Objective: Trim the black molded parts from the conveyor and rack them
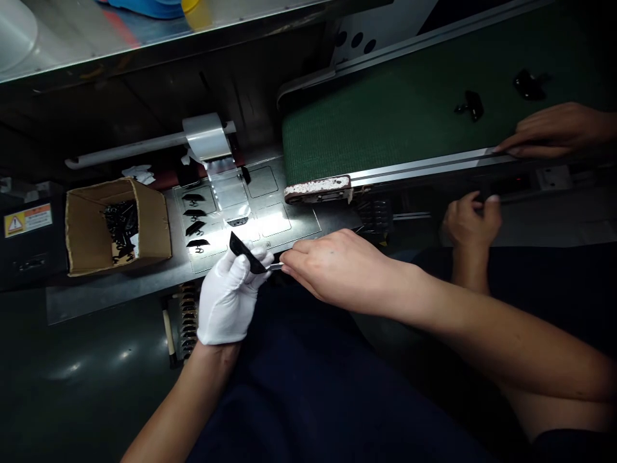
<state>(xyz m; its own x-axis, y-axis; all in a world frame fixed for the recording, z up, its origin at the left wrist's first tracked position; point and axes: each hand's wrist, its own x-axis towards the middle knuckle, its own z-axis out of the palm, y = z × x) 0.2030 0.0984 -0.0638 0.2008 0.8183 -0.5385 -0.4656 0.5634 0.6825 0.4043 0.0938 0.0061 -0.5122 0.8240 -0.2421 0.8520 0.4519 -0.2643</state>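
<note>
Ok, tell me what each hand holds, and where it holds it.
Left hand, gloved, pinches a black curved part at its lower end. Right hand holds a thin tool, mostly hidden in its grip.

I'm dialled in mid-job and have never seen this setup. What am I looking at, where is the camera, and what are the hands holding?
The one picture comes from a camera on the worker's head, looking down. The left hand, in a white glove, holds a small black plastic part. The bare right hand pinches a thin tool at that part; what kind is unclear. Ahead lies a lit metal plate with similar black pieces in a column, a cardboard box to the left, and a green conveyor belt to the right. The two hands by the belt are a co-worker's.
</note>
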